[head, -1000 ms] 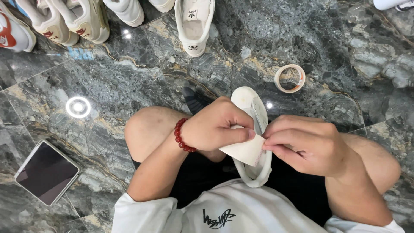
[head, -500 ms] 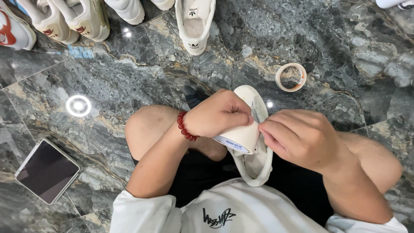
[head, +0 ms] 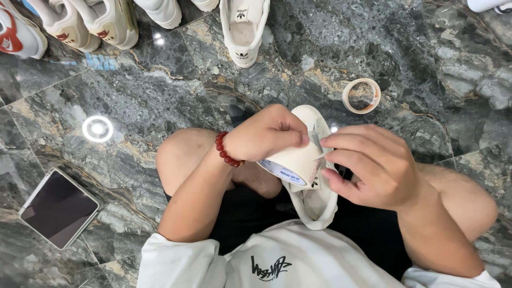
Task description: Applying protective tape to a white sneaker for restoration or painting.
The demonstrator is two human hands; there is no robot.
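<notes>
Roll has turned in my L hand since the last frames, its printed core now facing up.

White shoe (head: pixel 314 205) on my lap, long axis running away from me. L hand (head: pixel 264 136) clamps the masking tape roll (head: pixel 292 162) against the shoe; R hand (head: pixel 368 165) fingers pinched on tape's free end, just right of roll. Spare ring (head: pixel 361 96) lies well apart on floor.

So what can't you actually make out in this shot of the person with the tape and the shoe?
All in the head view:
- Middle of the white shoe: covered by the tape roll and both hands.
- Tape's loose end: hidden under the fingers of the right hand.
- Left hand: its fingertips curl out of sight behind the roll.
- Shoes along the top: cut off by the edge.
</notes>
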